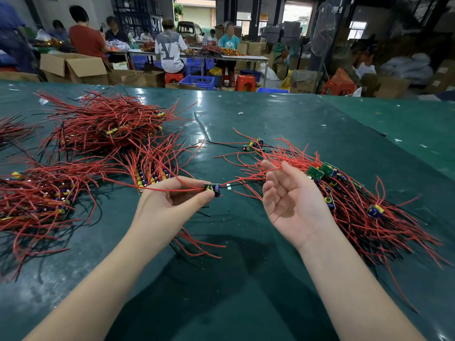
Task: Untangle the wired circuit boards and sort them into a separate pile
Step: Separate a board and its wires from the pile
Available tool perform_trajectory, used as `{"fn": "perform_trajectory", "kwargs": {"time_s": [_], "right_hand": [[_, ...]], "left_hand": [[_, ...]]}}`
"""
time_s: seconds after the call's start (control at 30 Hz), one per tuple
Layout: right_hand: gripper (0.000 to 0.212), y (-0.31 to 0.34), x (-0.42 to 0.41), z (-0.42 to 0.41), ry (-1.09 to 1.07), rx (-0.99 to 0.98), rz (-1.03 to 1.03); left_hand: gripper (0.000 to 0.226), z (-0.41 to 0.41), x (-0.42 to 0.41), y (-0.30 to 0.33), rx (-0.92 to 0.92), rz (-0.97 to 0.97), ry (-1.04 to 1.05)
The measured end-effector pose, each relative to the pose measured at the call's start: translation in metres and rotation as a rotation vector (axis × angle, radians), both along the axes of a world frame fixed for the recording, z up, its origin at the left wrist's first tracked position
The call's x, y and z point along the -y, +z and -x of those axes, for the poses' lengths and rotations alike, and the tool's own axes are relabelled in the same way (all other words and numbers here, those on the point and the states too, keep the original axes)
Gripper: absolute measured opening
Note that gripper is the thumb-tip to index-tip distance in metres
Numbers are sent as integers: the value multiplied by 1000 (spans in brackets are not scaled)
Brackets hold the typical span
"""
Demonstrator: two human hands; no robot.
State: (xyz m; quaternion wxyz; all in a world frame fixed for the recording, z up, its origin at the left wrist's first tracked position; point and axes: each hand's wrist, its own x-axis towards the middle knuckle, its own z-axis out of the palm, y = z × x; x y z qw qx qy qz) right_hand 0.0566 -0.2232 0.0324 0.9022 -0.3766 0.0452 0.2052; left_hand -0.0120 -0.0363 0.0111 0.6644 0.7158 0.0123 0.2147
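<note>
— One circuit board, pinched in the left hand above the near surface; right hand slack, holding nothing.

— Handling?

— Light and rigid, I'd guess, with springy red wires snagging the right-hand tangle — hold the board's edges.

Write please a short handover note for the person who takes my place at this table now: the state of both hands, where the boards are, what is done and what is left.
Left hand: its fingers pinch one circuit board, held above the green table; its red wires trail both ways.
Right hand: open, palm up, holding nothing; one red wire crosses its fingertips.
Tangled pile: to the right, many boards left.
Sorted piles: to the left, with a small row just beyond the left hand.
Two or three loose boards lie further back.
Next, probably: free the held board and lay it on the left.
</note>
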Motion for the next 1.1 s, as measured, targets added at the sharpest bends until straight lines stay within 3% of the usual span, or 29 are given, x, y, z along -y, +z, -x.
{"fn": "perform_trajectory", "kwargs": {"time_s": [0.2, 0.33, 0.53, 0.77, 0.93, 1.1], "right_hand": [[27, -1, -3, 1, -101, 93, 208], [26, -4, -11, 7, -29, 119, 319], [39, -3, -13, 9, 46, 180, 173], [8, -4, -11, 8, -61, 301, 150], [28, -3, -6, 3, -116, 327, 127], [25, -3, -5, 0, -187, 268, 88]], "left_hand": [[22, -3, -1, 1, -7, 318, -6], [21, -4, 0, 1, -8, 417, -57], [20, -2, 2, 1, -84, 410, -138], [26, -2, 1, 2, -92, 387, -107], [19, -2, 0, 4, -77, 444, -138], [17, -3, -3, 4, -92, 492, -151]]}}
